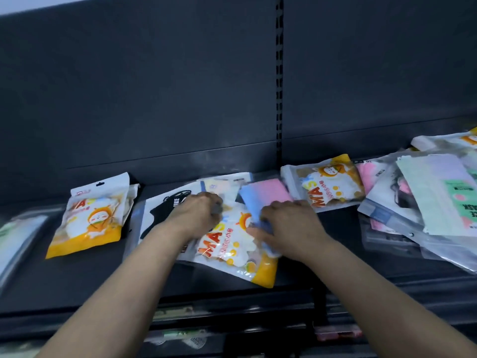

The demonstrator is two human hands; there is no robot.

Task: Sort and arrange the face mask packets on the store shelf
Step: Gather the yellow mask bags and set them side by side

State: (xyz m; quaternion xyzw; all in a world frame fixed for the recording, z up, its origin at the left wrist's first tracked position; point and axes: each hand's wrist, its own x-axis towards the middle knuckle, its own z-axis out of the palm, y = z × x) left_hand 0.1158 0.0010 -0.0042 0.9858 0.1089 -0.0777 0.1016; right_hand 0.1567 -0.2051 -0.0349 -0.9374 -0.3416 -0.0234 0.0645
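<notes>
Face mask packets lie scattered on a dark shelf (77,280). An orange-and-white cartoon packet (232,246) lies in the middle, under both hands. My left hand (200,215) grips its upper left part, over a black-and-white packet (160,215). My right hand (286,226) is closed on the lower end of a blue-and-pink packet (265,196) that overlaps it. A second orange packet (93,218) stands apart at the left. A third one (327,186) lies to the right of my hands.
A loose heap of clear packets with pink, green and white masks (426,200) fills the right end of the shelf. A pale clear packet (15,239) lies at the far left. The dark back panel (180,86) rises behind. A lower shelf (180,334) holds more goods.
</notes>
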